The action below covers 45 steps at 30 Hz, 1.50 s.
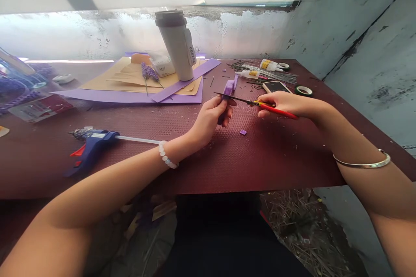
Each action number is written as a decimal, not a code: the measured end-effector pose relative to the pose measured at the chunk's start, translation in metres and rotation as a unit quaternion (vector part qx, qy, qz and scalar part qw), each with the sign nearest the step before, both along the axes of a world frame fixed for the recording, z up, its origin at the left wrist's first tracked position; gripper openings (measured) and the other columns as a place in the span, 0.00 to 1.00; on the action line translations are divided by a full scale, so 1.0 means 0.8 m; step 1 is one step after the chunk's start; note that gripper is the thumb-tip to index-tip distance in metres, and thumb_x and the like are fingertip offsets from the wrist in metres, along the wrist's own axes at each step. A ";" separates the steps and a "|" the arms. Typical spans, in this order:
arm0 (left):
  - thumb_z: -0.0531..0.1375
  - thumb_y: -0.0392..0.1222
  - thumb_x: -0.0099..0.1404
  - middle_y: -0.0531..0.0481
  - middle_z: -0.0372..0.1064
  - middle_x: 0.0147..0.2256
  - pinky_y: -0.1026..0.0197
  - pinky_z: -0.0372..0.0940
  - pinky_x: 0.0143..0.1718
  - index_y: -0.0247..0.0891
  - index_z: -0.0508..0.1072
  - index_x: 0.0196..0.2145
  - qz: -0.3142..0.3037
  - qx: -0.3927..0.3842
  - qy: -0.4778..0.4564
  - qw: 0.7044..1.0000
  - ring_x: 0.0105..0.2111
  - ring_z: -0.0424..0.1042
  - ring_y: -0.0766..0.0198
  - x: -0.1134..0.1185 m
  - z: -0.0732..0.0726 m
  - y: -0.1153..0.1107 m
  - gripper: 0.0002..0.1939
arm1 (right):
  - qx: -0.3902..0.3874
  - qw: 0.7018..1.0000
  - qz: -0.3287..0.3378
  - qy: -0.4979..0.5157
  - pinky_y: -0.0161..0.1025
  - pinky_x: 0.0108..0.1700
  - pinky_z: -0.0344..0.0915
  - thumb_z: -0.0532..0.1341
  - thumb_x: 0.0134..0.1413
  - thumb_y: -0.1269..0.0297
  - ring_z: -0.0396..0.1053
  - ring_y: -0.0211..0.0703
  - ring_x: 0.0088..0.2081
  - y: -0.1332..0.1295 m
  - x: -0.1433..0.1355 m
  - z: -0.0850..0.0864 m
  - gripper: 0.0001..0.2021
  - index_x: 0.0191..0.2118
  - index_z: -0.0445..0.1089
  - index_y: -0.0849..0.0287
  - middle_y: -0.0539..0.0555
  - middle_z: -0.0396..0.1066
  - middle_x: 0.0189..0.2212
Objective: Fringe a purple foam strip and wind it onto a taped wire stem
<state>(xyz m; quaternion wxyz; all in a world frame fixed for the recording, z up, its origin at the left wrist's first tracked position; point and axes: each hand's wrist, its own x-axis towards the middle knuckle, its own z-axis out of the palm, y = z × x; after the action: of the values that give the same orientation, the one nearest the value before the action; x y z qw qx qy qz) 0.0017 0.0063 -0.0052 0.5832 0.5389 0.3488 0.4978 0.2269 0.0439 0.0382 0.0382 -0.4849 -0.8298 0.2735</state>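
Observation:
Near the middle of the dark red table, my left hand (211,119) pinches a purple strip (229,88) that stands up from its fingertips. My right hand (279,104) is wrapped round the handles of red and yellow scissors (277,110). The dark blades point left and lie across the strip, just above my left fingers. Whether the blades are parted is too small to tell. A small purple piece (243,132) lies on the table below the scissors.
A blue glue gun (94,143) lies left. Behind are a coffee cup (177,45), purple paper (130,95) and brown paper (107,80). Glue bottles (248,74), thin wires (276,72), a phone (276,87) and green tape (303,91) are at the back right.

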 end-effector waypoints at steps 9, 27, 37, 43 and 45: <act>0.49 0.30 0.72 0.57 0.62 0.21 0.70 0.57 0.19 0.35 0.66 0.28 0.039 0.008 -0.008 0.999 0.16 0.59 0.76 -0.001 -0.001 0.001 0.15 | 0.100 0.995 -0.011 -0.010 0.44 0.39 0.61 0.63 0.42 0.35 0.67 0.50 0.37 0.001 -0.004 -0.009 0.31 0.41 0.69 0.58 0.58 0.72 0.36; 0.49 0.30 0.72 0.58 0.61 0.19 0.69 0.56 0.18 0.37 0.62 0.23 0.070 0.039 0.016 0.997 0.15 0.58 0.76 0.002 0.005 -0.002 0.18 | 0.235 0.972 -0.002 -0.024 0.41 0.35 0.56 0.61 0.44 0.32 0.63 0.46 0.32 -0.006 -0.011 -0.008 0.28 0.31 0.65 0.56 0.56 0.69 0.31; 0.50 0.29 0.71 0.58 0.62 0.19 0.70 0.55 0.18 0.36 0.66 0.26 0.061 0.042 0.034 0.997 0.15 0.59 0.77 0.001 0.006 -0.003 0.15 | 0.206 0.976 0.017 -0.066 0.40 0.30 0.50 0.57 0.53 0.61 0.50 0.36 0.24 -0.010 -0.011 -0.003 0.14 0.22 0.52 0.55 0.47 0.55 0.19; 0.50 0.30 0.71 0.57 0.62 0.19 0.70 0.56 0.18 0.35 0.68 0.28 0.035 0.038 0.017 0.999 0.15 0.59 0.76 -0.001 0.005 -0.003 0.14 | 0.182 0.980 0.030 -0.072 0.39 0.30 0.51 0.58 0.51 0.60 0.49 0.36 0.23 -0.008 -0.008 0.003 0.15 0.21 0.52 0.55 0.46 0.51 0.17; 0.50 0.30 0.71 0.57 0.63 0.19 0.69 0.56 0.19 0.35 0.68 0.28 0.027 0.039 0.013 0.999 0.16 0.59 0.76 -0.001 0.005 -0.004 0.14 | 0.175 0.981 0.026 -0.075 0.40 0.31 0.51 0.59 0.49 0.59 0.49 0.36 0.23 -0.007 -0.006 0.005 0.16 0.20 0.52 0.55 0.45 0.50 0.17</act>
<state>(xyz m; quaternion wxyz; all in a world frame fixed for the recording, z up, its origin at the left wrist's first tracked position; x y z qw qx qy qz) 0.0010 0.0030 -0.0008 0.5435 0.5580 0.3513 0.5194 0.2225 0.0381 0.0418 0.0531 -0.4677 -0.8779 0.0877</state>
